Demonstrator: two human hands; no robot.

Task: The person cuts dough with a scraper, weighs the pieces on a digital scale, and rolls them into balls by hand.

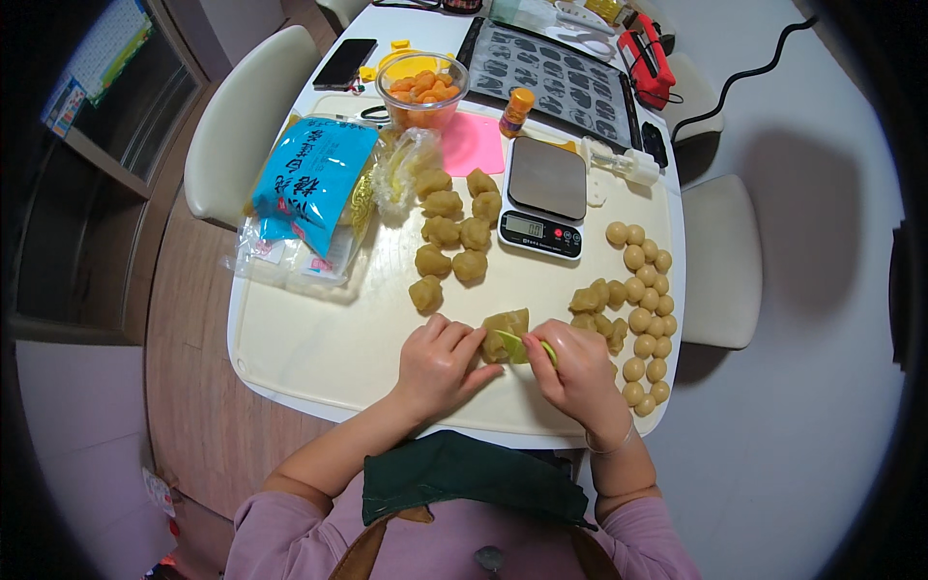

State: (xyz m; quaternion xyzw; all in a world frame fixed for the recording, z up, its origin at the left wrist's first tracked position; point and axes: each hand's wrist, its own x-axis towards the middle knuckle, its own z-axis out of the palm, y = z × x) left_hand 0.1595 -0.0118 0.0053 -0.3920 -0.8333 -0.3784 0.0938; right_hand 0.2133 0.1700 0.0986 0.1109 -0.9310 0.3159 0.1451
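A green plastic scraper [516,348] is gripped in my right hand [576,366], its blade against a lump of tan paste [507,321] on the cream mat. My left hand [441,360] rests at the lump's left side with its fingertips near or touching it; whether it grips any paste is unclear. Beyond it, rough paste pieces [475,234] lie in two uneven columns. Right of my right hand are more rough pieces [594,324] and many smooth round balls [639,320]. A digital kitchen scale [547,181] with a bare plate stands above them.
A blue-labelled plastic bag [312,174] lies left on the mat [312,348]. Behind are a clear tub of orange pieces [423,94], a pink sheet [473,143], an orange-capped bottle [517,112], a black tray [554,80] and a phone [346,64]. Chairs flank the table.
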